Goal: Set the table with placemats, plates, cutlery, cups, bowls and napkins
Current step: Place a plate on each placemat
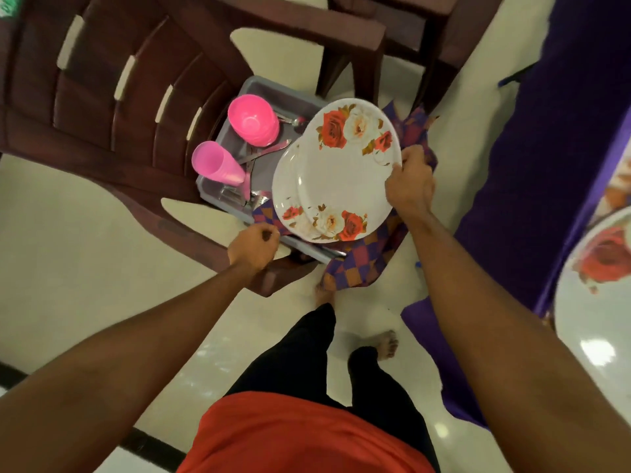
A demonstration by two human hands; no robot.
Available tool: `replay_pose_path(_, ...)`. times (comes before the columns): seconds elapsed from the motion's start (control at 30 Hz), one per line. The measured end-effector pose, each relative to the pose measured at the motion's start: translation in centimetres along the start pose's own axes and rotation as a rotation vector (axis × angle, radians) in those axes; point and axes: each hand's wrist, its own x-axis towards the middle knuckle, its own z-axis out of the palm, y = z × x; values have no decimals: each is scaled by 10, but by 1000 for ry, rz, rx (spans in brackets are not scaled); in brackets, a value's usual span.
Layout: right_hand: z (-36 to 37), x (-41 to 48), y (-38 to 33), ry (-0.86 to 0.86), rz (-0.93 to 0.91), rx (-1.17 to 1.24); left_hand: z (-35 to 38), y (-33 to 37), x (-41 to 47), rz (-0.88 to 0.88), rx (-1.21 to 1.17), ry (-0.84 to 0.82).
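A grey tray (254,87) sits on the seat of a brown plastic chair (112,97). In it stand stacked pink bowls (252,121), stacked pink cups (218,165) and some cutlery (263,151). My right hand (409,180) grips the right rim of the top white rose-patterned plate (345,165), which lies on another like it (285,186). Under the plates lie checked purple-and-orange cloths (362,264) that hang over the tray's edge. My left hand (254,249) pinches a cloth corner at the tray's near edge.
A table with a purple cloth (553,138) stands on the right, with one rose plate (601,285) on it. A second brown chair (409,32) is behind the tray. My bare feet stand on the cream tiled floor (85,274).
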Motion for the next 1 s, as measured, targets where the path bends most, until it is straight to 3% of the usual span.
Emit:
replay_pose_path(0.17, -83, -38, 27, 172, -82, 189, -6, 56, -4, -207, -627, -75)
replay_pose_path(0.33, -175, -53, 75, 339, -44, 372, -6, 142, -46, -191, -916, -338)
replay_pose_path(0.4, -209, -53, 89, 376, -25, 434, -7, 178, -61, -138, -975, -401)
replay_pose_path(0.6, -275, -26, 117, 458, 80, 694, -20, 277, -57, 30, -1018, -359)
replay_pose_path(0.9, -329, 105, 131, 543, 120, 1081, -44, 459, 33, 229, -1057, -221)
replay_pose_path(1.0, -348, 168, 134, 591, 122, 992, -49, 533, 74, 241, -1086, -212)
